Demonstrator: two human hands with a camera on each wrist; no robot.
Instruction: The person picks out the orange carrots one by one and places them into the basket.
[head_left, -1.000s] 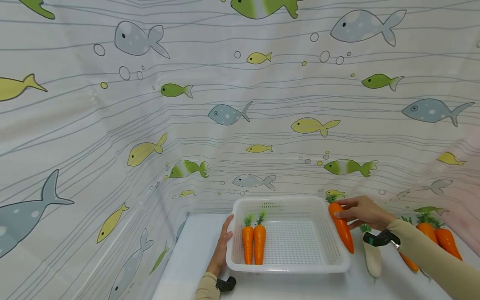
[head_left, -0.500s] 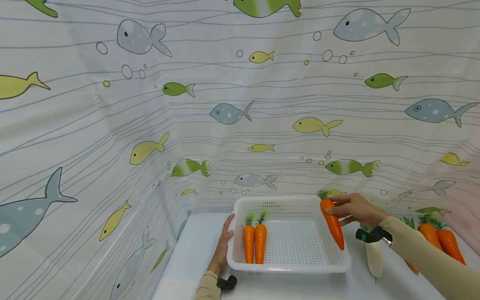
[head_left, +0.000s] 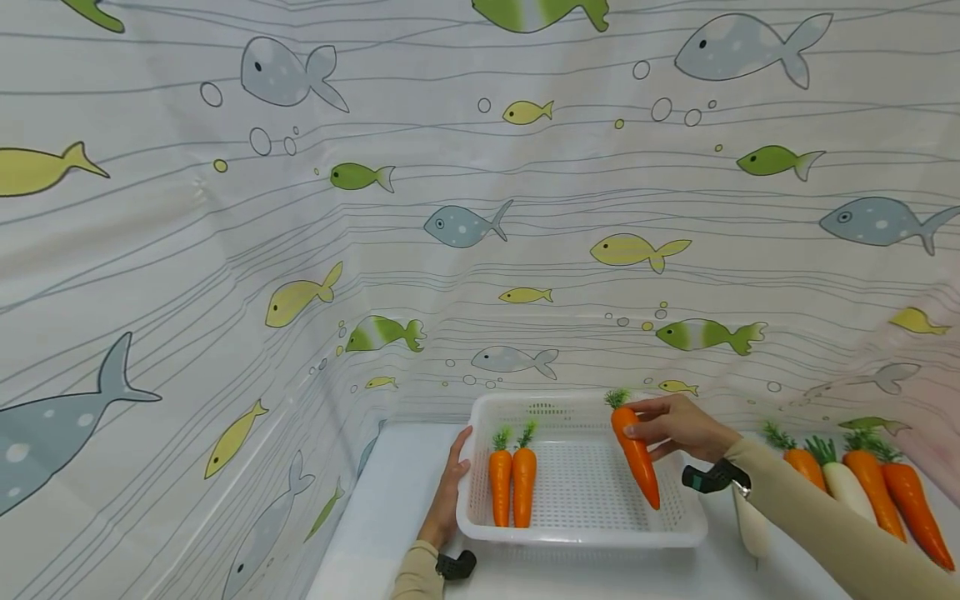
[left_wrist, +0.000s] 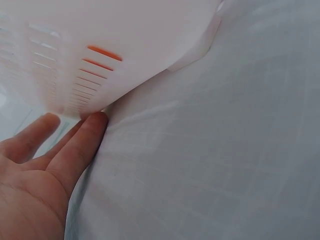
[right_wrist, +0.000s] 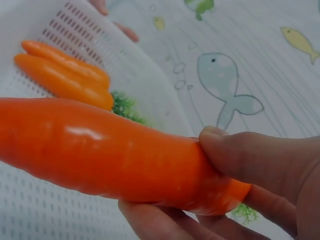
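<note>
My right hand (head_left: pixel 686 429) pinches an orange carrot (head_left: pixel 637 458) with a green top, held tilted over the right part of a white perforated basket (head_left: pixel 581 537). In the right wrist view, thumb and fingers grip the carrot (right_wrist: pixel 115 155) near its leafy end. Two carrots (head_left: pixel 500 487) lie side by side at the basket's left, tops toward the back. My left hand (head_left: pixel 446 496) touches the basket's left side from outside; in the left wrist view its extended fingers (left_wrist: pixel 80 145) rest against the basket wall (left_wrist: pixel 145 30).
Right of the basket, a white radish (head_left: pixel 752 525) lies partly under my right forearm. Farther right are another white radish (head_left: pixel 847 492) and several carrots (head_left: pixel 918 508). A fish-patterned sheet (head_left: pixel 540 325) stands behind and left of the white table (head_left: pixel 405 450).
My right hand has carried the carrot leftward, from beside the basket's right rim to over its inside. The left hand stays at the basket's left side.
</note>
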